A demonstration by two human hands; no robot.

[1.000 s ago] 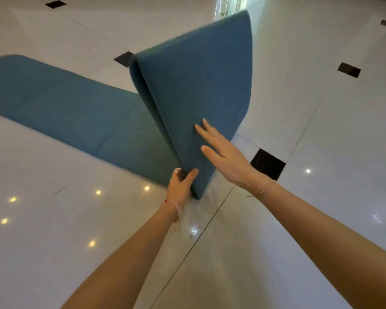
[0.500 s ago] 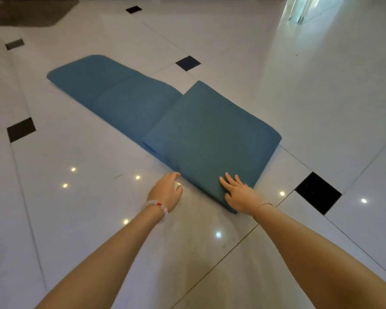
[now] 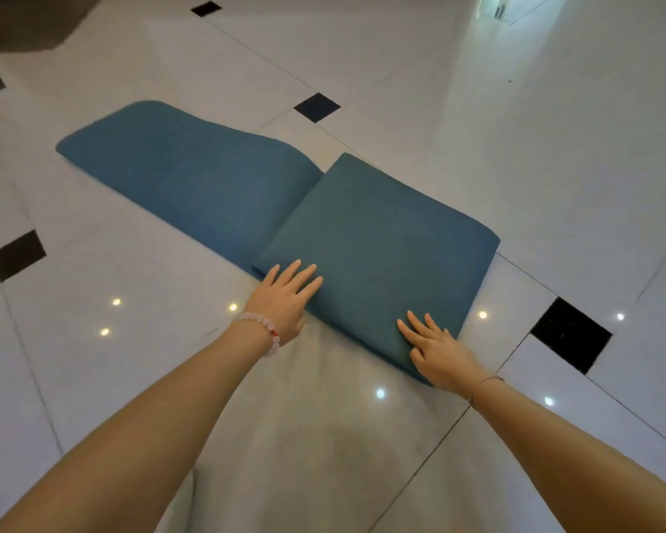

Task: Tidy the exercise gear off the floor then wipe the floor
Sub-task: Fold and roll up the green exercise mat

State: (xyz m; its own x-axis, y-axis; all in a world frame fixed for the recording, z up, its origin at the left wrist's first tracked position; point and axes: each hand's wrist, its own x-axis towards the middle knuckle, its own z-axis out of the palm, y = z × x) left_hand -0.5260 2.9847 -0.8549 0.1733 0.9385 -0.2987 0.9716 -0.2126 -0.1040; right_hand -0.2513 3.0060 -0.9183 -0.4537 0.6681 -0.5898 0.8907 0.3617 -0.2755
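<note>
A blue exercise mat [image 3: 377,240] lies on the glossy white tiled floor [image 3: 323,436]. Its near end is folded over into a flat stack of layers, and the rest stretches away to the far left. My left hand [image 3: 285,298] rests flat with spread fingers on the stack's near left corner. On the near right corner lies my right hand [image 3: 435,348], also flat and pressing down. Neither hand grips the mat.
Small black inset tiles dot the floor, one near right [image 3: 569,334], one at the left [image 3: 17,255], one beyond the mat [image 3: 317,106]. A dark rug or mat edge [image 3: 27,21] shows at the far left top.
The folded section stood upright a second ago with my left hand pinching its lower edge; it now lies flat on the mat. My left hand has moved from the floor onto the stack.
</note>
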